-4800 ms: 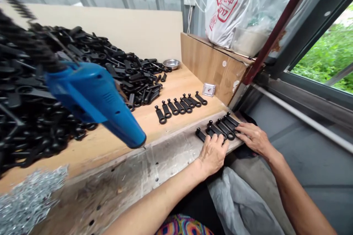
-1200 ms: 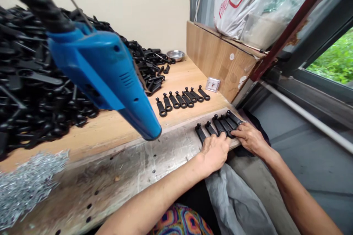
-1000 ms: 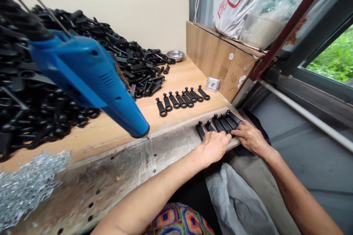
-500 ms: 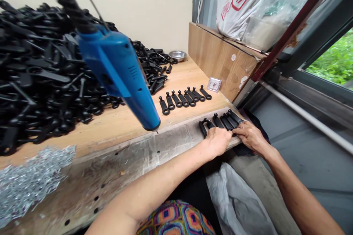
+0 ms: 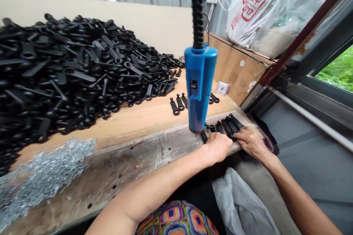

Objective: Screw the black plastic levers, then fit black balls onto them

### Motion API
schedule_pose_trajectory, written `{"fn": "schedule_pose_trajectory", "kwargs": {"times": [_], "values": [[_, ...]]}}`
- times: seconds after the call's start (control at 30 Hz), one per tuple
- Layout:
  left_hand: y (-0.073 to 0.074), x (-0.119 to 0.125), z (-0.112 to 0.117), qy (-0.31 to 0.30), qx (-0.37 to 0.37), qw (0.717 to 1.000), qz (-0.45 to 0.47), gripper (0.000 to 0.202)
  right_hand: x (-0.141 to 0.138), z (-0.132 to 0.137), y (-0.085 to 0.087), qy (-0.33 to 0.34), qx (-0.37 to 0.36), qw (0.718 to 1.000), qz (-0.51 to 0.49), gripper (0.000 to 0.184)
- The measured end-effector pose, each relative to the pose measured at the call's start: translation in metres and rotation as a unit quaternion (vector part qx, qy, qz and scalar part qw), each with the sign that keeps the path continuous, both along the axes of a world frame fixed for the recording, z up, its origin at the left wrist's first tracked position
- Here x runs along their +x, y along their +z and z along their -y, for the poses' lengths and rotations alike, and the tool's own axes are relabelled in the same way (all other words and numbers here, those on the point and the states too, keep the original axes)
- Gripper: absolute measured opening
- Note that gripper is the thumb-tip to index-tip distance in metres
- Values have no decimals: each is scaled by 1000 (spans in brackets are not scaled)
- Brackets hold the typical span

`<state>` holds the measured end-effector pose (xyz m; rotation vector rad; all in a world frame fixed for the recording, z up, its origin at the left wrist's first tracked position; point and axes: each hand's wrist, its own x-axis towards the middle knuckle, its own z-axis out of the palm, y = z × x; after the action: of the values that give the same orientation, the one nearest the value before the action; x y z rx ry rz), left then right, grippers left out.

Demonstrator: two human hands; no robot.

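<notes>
A short row of black ball-ended plastic arms lies on the worn front board. My left hand is closed at the near side of this row; its fingertips are hidden, so what they grip does not show. Just to its right, my right hand has its fingers and thumb pressed around the lower end of the rightmost black arm. A blue electric screwdriver hangs upright from a black coiled cord, its tip above the board to the left of my left hand, untouched.
A big heap of black arms covers the table's left. Silver screws are piled at the front left. More arms stand in a row behind the screwdriver, near a small clock. A wooden box side bounds the right.
The hanging screwdriver has swung right and now hangs nearly upright, in front of the back row of arms. My view has turned slightly left. Both hands stay at the front row.
</notes>
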<state>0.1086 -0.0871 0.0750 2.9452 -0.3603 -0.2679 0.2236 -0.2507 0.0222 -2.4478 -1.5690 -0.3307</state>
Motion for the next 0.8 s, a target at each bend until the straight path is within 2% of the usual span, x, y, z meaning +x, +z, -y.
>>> {"fn": "schedule_pose_trajectory", "kwargs": {"times": [0.2,0.37,0.6,0.7,0.8], "values": [[11,-30,-8,-8,1,1000,-1,18,-12,-10,8,5,7,1000,13,31],[12,-60,-18,-21,2,1000,-2,17,-30,-7,16,5,15,1000,23,33],[9,-117,-44,4,4,1000,-18,13,-70,6,10,82,17,995,51,28],[9,-146,-60,31,21,999,-32,15,-97,-5,8,132,30,990,45,26],[12,-168,-80,83,53,993,-58,19,-127,-32,12,159,27,987,9,28]]}}
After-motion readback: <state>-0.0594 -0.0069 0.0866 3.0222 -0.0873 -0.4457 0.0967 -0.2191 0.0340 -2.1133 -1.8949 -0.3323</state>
